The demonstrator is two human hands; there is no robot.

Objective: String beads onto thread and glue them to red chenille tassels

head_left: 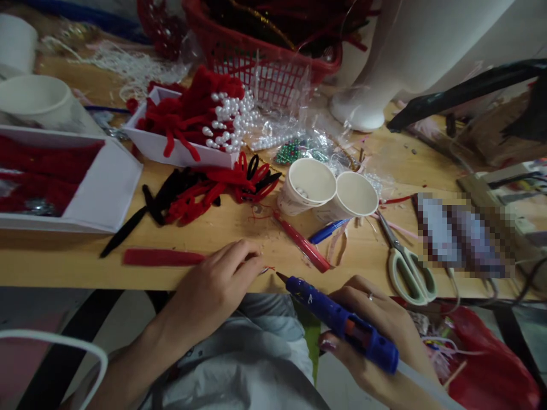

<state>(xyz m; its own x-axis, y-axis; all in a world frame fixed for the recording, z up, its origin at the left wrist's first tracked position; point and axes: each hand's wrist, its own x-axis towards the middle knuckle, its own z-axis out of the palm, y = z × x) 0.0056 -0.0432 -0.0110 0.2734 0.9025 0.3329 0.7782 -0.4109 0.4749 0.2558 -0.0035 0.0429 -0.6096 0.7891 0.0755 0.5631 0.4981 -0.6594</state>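
Right hand (380,324) wrapping fingers around a blue glue gun (316,300), nozzle (282,278) pointing at a small red-tipped piece (268,269), left hand (220,279) pinching that piece near the table's front edge (85,279), curled fingers hiding most of it, a red basket (273,52) beyond running out of view.

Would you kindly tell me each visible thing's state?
Blue glue gun: held in right hand, tip toward left hand
Thin red-ended piece: pinched by left hand
Scissors: lying flat, blades look closed
Left paper cup: upright, beads inside
Right paper cup: upright
Left white box: open
Red basket: loaded
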